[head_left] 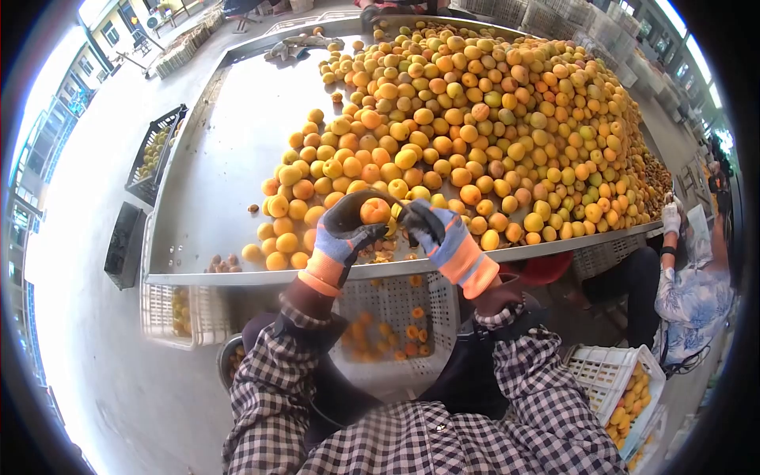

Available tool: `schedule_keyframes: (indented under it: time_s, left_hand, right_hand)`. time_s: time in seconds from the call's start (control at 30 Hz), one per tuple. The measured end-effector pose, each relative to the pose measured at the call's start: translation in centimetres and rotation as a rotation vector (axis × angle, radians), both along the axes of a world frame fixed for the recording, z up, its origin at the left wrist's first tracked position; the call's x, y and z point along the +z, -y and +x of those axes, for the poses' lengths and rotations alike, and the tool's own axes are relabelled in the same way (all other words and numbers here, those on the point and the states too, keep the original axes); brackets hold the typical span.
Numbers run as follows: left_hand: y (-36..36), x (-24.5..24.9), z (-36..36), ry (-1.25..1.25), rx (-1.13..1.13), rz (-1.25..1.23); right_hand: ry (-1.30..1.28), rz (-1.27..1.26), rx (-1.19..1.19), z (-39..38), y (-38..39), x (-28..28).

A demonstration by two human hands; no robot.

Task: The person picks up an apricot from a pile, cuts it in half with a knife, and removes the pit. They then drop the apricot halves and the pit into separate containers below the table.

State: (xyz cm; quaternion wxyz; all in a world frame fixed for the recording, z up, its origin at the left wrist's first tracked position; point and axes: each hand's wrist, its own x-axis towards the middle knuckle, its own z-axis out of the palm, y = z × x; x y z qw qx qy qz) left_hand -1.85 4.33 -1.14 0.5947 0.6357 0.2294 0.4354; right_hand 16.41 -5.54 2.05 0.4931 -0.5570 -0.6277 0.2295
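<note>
Both my hands wear blue-grey and orange gloves with dark palms and fingers, held over the table's near edge. My left hand (342, 229) curls around an orange apricot (374, 210), keeping it between thumb and fingers. Close beside it, my right hand (434, 233) has its fingers bent together, the fingertips turned toward that apricot. A small yellow piece (393, 220) shows between the two hands; I cannot tell what the right fingers grip. Just below them, torn apricot pieces (381, 256) lie at the metal table's rim (237, 279).
A large heap of apricots (491, 119) covers the table's middle and right. Under the edge, between my knees, stands a pale crate (439, 317) with apricot pieces. A white crate (602, 372) of apricots is at right, near another person's patterned sleeve (693, 309). Grey gloves (297, 47) lie far left.
</note>
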Motion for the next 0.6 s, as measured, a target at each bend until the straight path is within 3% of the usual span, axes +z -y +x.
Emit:
schedule_keyframes:
  time_s: [0.17, 0.3, 0.47, 0.53, 0.6]
  left_hand:
    - [0.2, 0.6, -0.2, 0.092, -0.084, -0.135]
    - [0.1, 0.6, -0.2, -0.007, -0.019, -0.133]
    - [-0.2, 0.1, -0.4, -0.011, -0.032, -0.101]
    - [0.3, 1.2, -0.5, -0.138, 0.063, 0.108]
    - [0.8, 1.8, -0.3, -0.074, 0.039, 0.05]
  right_hand:
    - [0.205, 0.006, 0.013, -1.2, 0.5, -0.8]
    - [0.299, -0.002, -0.026, -1.6, 0.5, -0.9]
    - [0.329, -0.008, -0.023, -1.5, 0.7, -0.8]
    - [0.348, -0.07, 0.003, -1.8, 0.8, -0.8]
    - [0.169, -0.044, 0.008, -2.6, 0.7, -1.7]
